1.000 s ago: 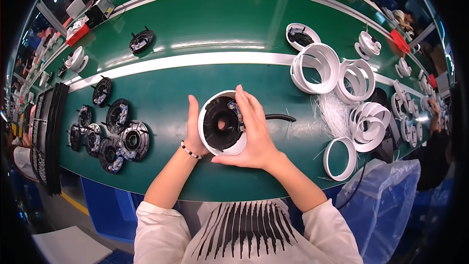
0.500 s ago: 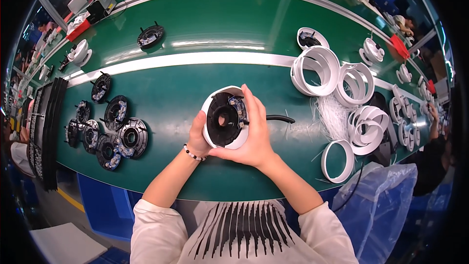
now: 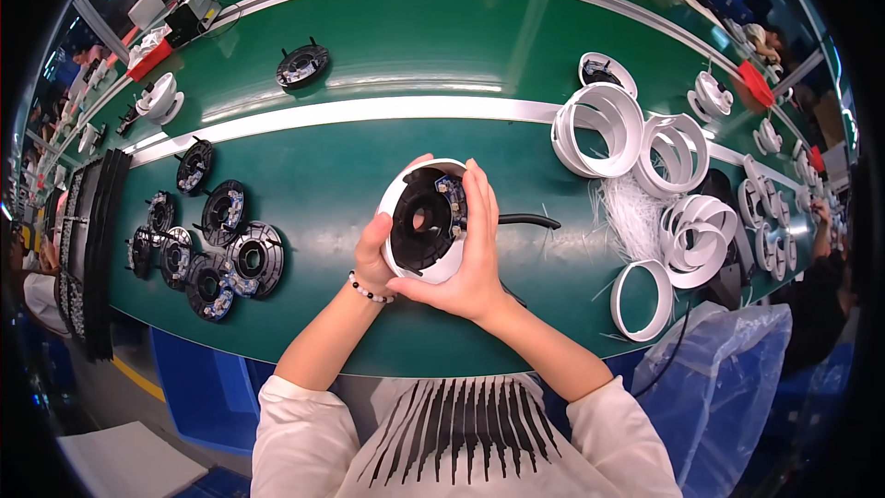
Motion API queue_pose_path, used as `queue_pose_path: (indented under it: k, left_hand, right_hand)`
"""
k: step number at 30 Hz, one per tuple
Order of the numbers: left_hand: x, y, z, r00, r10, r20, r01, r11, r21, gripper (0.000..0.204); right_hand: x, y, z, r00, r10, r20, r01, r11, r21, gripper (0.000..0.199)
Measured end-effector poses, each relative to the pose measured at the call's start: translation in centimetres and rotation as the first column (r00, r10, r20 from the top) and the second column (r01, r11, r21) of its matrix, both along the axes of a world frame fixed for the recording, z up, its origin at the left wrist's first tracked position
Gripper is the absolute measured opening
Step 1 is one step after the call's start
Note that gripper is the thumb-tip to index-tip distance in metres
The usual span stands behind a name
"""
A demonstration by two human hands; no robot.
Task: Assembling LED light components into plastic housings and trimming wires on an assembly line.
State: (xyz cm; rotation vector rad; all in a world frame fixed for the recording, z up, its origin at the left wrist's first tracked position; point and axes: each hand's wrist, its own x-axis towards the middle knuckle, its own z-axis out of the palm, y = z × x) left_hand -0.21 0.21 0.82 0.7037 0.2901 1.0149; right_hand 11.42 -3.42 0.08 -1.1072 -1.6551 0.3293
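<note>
Both hands hold a white round housing (image 3: 447,266) above the middle of the green bench. A black disc (image 3: 419,232) with a central hole and a small circuit board (image 3: 452,195) sits inside it, open face up. My left hand (image 3: 373,258) grips the housing's left side, thumb at the rim and a fingertip showing over the top edge. My right hand (image 3: 475,254) wraps its right side, fingers stretched along the wall and thumb across the near edge. A black cable (image 3: 530,219) shows to the right of my right hand. The fingers under the housing are hidden.
Several black discs with circuit boards (image 3: 223,212) lie at left, beside a black rack (image 3: 88,249). At right are white rings (image 3: 597,134), a pile of white ties (image 3: 631,221) and a plastic bag (image 3: 714,397). Another disc (image 3: 302,65) lies on the far green strip.
The housing has tilted and turned slightly in my hands, and the circuit board in it sits a little higher. Parts on the far green strip have shifted right.
</note>
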Motion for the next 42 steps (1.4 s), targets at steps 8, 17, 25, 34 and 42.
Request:
queue_pose_path:
  k: [8, 17, 25, 34, 42]
  left_hand:
    - [0.6, 0.2, 1.2, 0.999, 0.002, -0.045, 0.002, 0.997, 0.076, 0.093]
    - [4.2, 9.9, -0.2, 0.943, 0.308, -0.124, -0.332, 0.889, -0.314, 0.032]
    - [9.2, 21.2, -5.6, 0.745, 0.659, -0.103, -0.663, 0.716, -0.216, 0.017]
    - [4.0, 27.8, -4.2, 0.031, 0.903, -0.429, -0.573, 0.367, 0.732, 0.036]
    - [-7.4, 30.3, -5.2, -0.413, 0.385, -0.825, -0.439, 0.710, 0.551, 0.056]
  right_hand:
    - [0.8, -0.2, 0.8, 0.999, 0.021, -0.024, -0.021, 1.000, -0.020, 0.113]
    - [3.5, 0.6, 0.6, 0.982, -0.157, 0.106, 0.143, 0.981, 0.131, 0.091]
    - [3.2, -0.4, 0.9, 0.968, -0.137, 0.210, 0.111, 0.986, 0.127, 0.072]
    - [3.7, 0.1, 1.3, 0.960, -0.149, 0.235, 0.129, 0.987, 0.096, 0.064]
    - [3.5, -0.2, 1.0, 0.951, -0.142, 0.274, 0.118, 0.988, 0.102, 0.056]
